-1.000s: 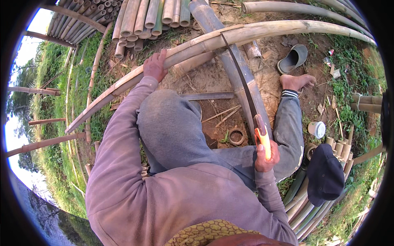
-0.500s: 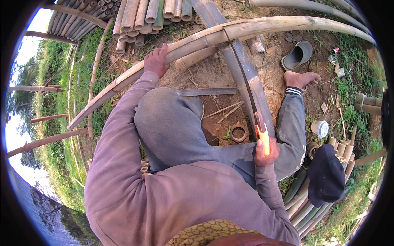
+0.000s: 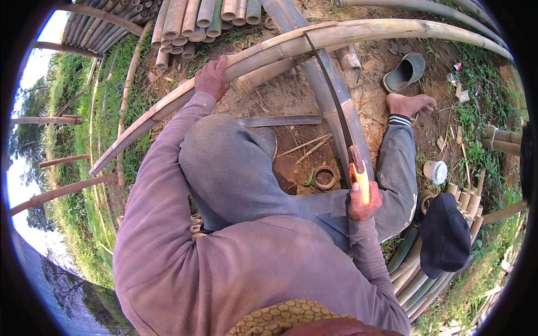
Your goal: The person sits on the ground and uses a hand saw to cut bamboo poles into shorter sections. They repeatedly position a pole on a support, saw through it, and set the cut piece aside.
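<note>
A long pale bamboo pole [image 3: 263, 60] crosses in front of me and arcs toward the right. My left hand [image 3: 212, 78] is wrapped round it left of the middle. My right hand [image 3: 365, 204] grips the orange handle of a handsaw [image 3: 335, 101] near my bent right leg. The thin dark blade points away from me, its far end lying against the pole. Under the pole, a thick grey bamboo beam [image 3: 350, 115] slants from the far middle toward my right knee. I cannot make out how deep the blade sits in the bamboo.
Cut bamboo [image 3: 196, 17] is stacked at the far left. A slipper [image 3: 404, 73] lies beyond my bare right foot. To the right are a white tub [image 3: 435, 172] and a dark cap [image 3: 445, 235] on more bamboo. A bamboo ring [image 3: 324, 177] lies between my legs.
The view has shifted slightly. My right hand and the saw handle have moved a little to the right. My left hand keeps its hold on the bamboo pole.
</note>
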The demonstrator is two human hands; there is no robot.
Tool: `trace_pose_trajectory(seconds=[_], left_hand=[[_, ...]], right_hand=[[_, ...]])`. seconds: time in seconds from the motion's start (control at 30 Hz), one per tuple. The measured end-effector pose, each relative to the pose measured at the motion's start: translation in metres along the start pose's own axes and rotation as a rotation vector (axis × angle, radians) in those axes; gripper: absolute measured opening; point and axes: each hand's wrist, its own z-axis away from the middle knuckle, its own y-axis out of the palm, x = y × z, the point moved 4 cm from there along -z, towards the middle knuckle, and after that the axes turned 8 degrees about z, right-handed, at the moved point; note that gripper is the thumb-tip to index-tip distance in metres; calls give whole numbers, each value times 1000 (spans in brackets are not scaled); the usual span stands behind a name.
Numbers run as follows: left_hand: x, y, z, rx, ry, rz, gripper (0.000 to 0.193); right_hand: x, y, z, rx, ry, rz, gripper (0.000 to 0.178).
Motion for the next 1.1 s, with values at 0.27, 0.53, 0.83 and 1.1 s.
trace_pose_trajectory(seconds=[0.27, 0.53, 0.83, 1.1], left_hand=[[14, -2, 30, -297, 280, 169, 51], [5, 62, 122, 126, 119, 342, 47], [-81, -20, 28, -264, 349, 252, 78], [-79, -19, -66, 332, 61, 161, 85]], right_hand=[[-9, -44, 31, -157, 209, -497, 45], [8, -63, 2, -213, 82, -247, 42], [45, 10, -65, -82, -30, -267, 37], [53, 46, -58, -82, -22, -290, 33]])
